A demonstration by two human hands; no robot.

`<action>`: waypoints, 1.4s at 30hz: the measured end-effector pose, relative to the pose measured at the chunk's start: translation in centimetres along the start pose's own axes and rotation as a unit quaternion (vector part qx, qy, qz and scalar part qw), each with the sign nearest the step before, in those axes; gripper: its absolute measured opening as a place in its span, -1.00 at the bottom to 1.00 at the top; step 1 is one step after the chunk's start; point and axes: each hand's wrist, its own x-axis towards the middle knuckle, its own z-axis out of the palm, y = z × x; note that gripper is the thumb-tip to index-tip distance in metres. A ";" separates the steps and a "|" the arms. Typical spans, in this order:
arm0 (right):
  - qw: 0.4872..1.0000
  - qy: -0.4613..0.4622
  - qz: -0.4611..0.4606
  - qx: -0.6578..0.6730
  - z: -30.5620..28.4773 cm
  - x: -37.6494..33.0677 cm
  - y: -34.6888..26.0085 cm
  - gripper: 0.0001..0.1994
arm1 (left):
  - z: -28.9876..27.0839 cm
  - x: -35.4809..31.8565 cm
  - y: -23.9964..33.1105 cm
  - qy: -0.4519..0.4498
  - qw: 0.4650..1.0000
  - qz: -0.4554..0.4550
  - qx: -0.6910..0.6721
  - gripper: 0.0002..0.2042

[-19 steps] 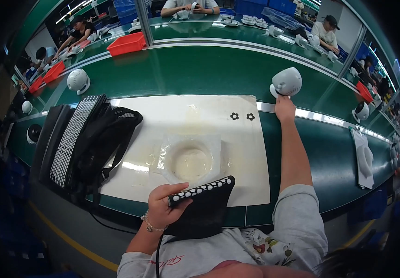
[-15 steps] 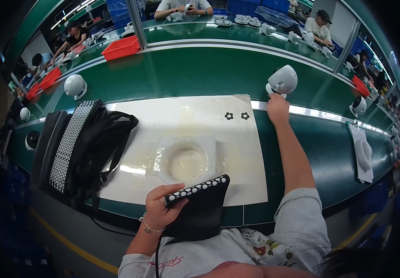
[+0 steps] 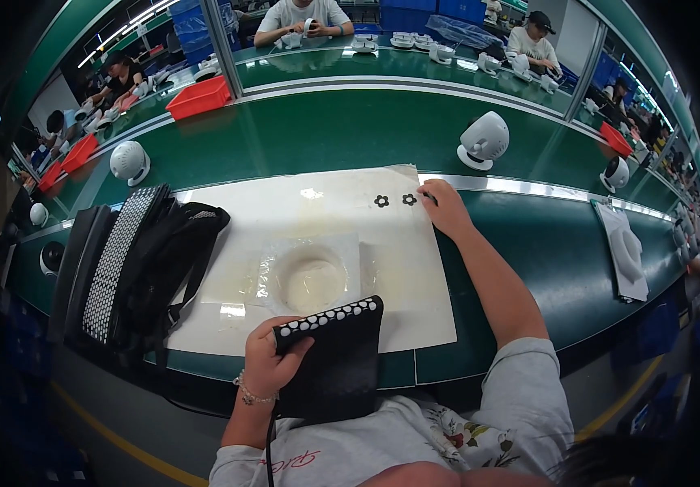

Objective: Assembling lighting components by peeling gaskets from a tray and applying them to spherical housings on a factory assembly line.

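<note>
Head view: what is held by the left hand [image 3: 273,361]?

– A black sheet [image 3: 329,373] edged with white dots is gripped between thumb and fingers, over the near edge of the white board [image 3: 415,276] on the green tabletop [image 3: 561,252].

And the right hand [image 3: 447,209]?

– It is placed beside two dark flower-shaped marks [image 3: 410,200], fingers bent; whether anything is pinched in its grip cannot be told.
</note>
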 end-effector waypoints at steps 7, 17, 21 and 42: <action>0.999 -0.031 0.017 -0.007 0.3 0.2 -1.3 -0.88 | -0.6 -0.3 0.1 0.006 1.000 0.007 0.002 -0.79; 0.998 0.023 -0.066 0.003 1.7 0.6 0.1 -0.87 | -0.4 -1.3 0.0 0.020 0.999 -0.041 0.006 -0.78; 0.999 0.039 -0.018 -0.015 0.3 -0.2 0.0 -0.87 | 0.4 -1.3 -0.4 0.018 0.999 -0.022 -0.014 -0.82; 1.000 -0.004 0.018 0.008 -0.1 -0.4 -0.5 -0.88 | 0.3 -1.0 0.1 0.022 1.000 -0.002 0.019 -0.83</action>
